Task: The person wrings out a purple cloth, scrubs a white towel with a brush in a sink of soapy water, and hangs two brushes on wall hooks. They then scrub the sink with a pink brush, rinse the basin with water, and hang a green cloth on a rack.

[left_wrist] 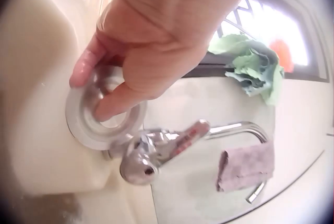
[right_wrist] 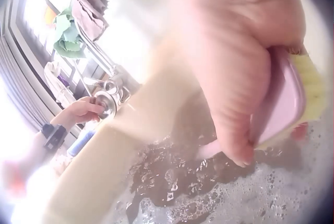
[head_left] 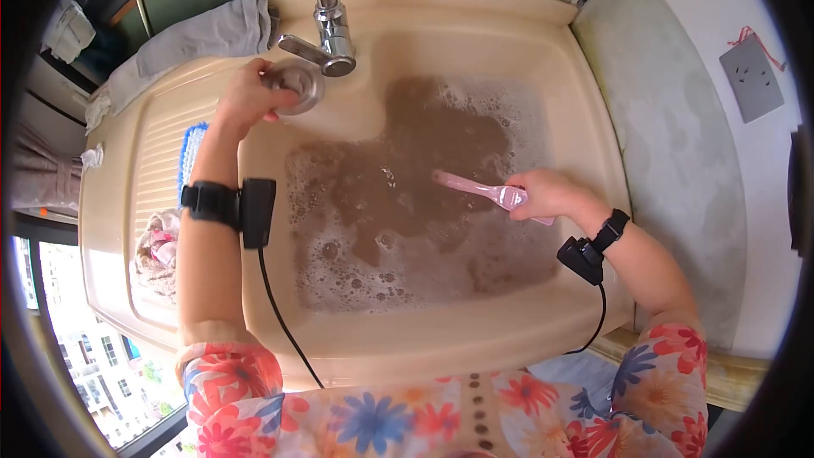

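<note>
The pink brush point(head_left: 472, 187) is over the basin point(head_left: 331, 345), nearer its right edge than its left; its slim end points toward the middle, and yellow material shows under its broad end. The right hand point(head_left: 549, 193) grips it near that broad end, fingers closed round it. Near the basin's far-left corner, beside the tap point(head_left: 331, 30), the left hand point(head_left: 246, 102) pinches the rim of a round metal piece point(left_wrist: 83, 130), fingers narrow over it; whether it is lifted, I cannot tell.

Brown, foamy water point(head_left: 424, 144) stands in the basin: soaping appears done, while draining does not. How much else is left cannot be judged. The brush carries small pale marking, too small to read, and no brand is legible elsewhere.
</note>
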`<state>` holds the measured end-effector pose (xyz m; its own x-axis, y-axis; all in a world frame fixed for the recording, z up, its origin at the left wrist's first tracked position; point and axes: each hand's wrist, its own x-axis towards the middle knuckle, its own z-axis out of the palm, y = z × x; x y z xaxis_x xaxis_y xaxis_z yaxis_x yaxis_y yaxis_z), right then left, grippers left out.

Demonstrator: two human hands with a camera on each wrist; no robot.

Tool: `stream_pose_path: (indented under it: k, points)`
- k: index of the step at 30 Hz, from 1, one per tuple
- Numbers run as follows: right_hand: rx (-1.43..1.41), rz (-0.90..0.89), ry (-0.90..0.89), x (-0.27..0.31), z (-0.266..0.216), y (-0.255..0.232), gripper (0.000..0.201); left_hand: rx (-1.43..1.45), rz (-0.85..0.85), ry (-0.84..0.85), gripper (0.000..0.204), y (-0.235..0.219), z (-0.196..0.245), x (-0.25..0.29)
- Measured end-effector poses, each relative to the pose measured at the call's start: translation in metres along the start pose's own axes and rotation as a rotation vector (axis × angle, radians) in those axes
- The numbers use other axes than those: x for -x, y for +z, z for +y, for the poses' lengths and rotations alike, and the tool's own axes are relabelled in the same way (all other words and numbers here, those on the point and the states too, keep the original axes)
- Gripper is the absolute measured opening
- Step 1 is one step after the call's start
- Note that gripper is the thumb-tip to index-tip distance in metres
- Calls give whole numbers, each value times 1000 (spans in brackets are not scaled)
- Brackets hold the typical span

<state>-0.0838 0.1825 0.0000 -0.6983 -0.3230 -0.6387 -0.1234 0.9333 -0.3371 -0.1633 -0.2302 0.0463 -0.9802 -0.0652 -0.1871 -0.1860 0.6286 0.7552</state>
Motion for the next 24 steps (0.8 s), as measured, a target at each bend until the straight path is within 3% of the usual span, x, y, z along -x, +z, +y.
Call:
stream_pose_path:
  k: [4, 7, 11, 13, 14, 16, 19, 21, 23, 24]
  points:
    - [71, 29, 13, 1, -7, -4, 40, 438, 199, -41, 51, -1, -30, -34]
    - [72, 57, -4, -1, -7, -1, 41, 354, 316, -9, 46, 2, -35, -49]
    - [-22, 58, -45, -2, -7, 1, 42, 403, 113, -107, 45, -4, -39, -63]
    - [-11, 59, -48, -4, -7, 2, 43, -83, 373, -80, 44, 3, -31, -62]
    - [-2, 47, -60, -5, -8, 3, 43, -82, 374, -74, 44, 4, -37, -67]
    - [-7, 62, -95, -5, -9, 3, 44, -668, 566, 212, 50, 4, -51, -79]
    - [-57, 76, -174, -2, -11, 1, 45, -717, 603, 310, 40, 4, -38, -50]
    - [-106, 80, -218, 2, -14, -3, 45, -530, 290, 170, 34, 8, 6, -8]
    - [-126, 54, -341, 8, -22, -8, 44, -318, -71, 212, 30, 37, 37, 48]
    - [-132, 59, -335, 14, -29, -10, 44, -330, -256, 400, 33, 54, 42, 71]
